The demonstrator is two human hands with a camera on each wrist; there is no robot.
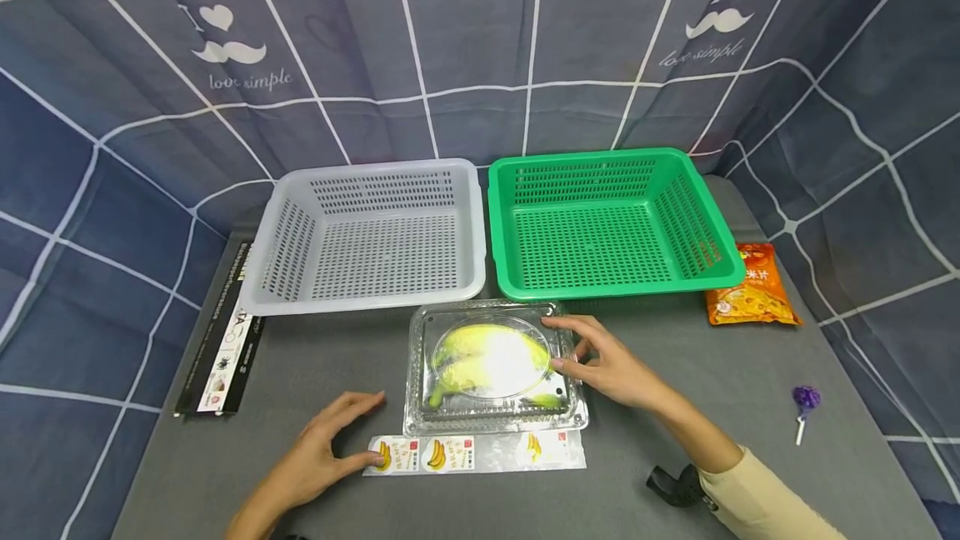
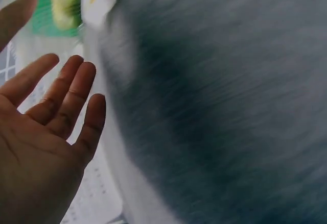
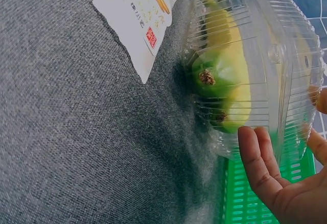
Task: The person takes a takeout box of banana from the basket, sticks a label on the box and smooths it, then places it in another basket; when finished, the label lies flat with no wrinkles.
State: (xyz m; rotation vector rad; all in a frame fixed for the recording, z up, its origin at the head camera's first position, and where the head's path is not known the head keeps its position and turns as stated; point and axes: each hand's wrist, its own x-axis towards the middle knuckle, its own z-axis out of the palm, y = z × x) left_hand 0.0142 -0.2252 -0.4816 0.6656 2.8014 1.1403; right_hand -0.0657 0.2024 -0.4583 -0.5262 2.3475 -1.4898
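A clear plastic clamshell box (image 1: 491,418) lies lid up on the grey table, with green-yellow bananas (image 1: 457,377) inside; glare hides part of them. At its right side is my right hand (image 1: 615,365), thumb and index finger touching the lid's edge. The right wrist view has the other fingers (image 3: 253,157) fairly straight against the box's side wall. Below the box lies a strip of banana stickers (image 1: 495,452). My left hand (image 1: 315,448) is at the strip's left end, thumb tip at the first sticker, other fingers spread and relaxed in the left wrist view.
A white-grey basket (image 1: 360,307) and a green basket (image 1: 622,286) stand behind the box. An orange snack bag (image 1: 753,286) and a purple lollipop (image 1: 806,398) lie at right. At left is a black-and-white flat box (image 1: 225,348). Checked cloth surrounds the table.
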